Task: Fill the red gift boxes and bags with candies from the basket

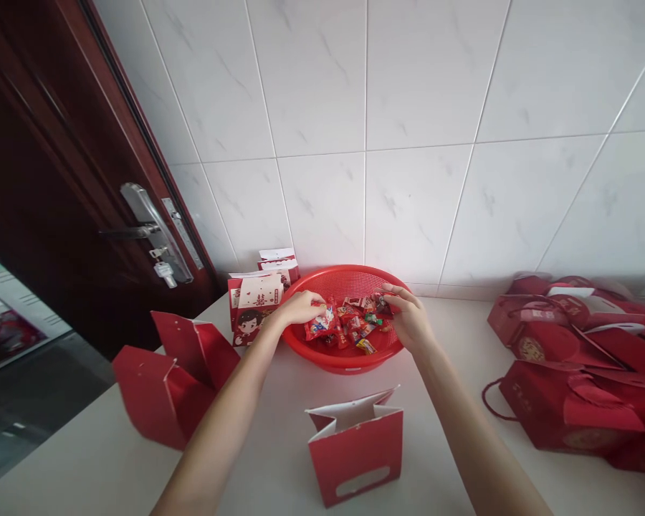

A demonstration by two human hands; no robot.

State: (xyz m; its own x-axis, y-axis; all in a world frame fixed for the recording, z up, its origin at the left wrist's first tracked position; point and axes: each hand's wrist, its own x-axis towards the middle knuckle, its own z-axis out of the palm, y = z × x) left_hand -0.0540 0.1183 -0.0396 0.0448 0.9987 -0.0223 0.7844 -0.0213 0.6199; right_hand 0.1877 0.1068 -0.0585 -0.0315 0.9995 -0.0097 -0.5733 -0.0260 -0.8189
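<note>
In the round red plastic basket (344, 360) near the back edge of the white desk (274, 437), our left hand (299, 309) clamps its fingers on a shiny red packet (318, 326). Our right hand (410, 319) curls over colourful wrapped candies (357, 328); whether its fingers grip any, we cannot tell.

Left hand (302, 308), right hand (411, 320) at candies (355, 324) in basket (349, 363); open bag (361, 450) nearer.

Head camera: 1 view, forward and down
Red basket (322, 362): near, seen from above
Tiled wall (419, 190): faced beyond basket
</note>
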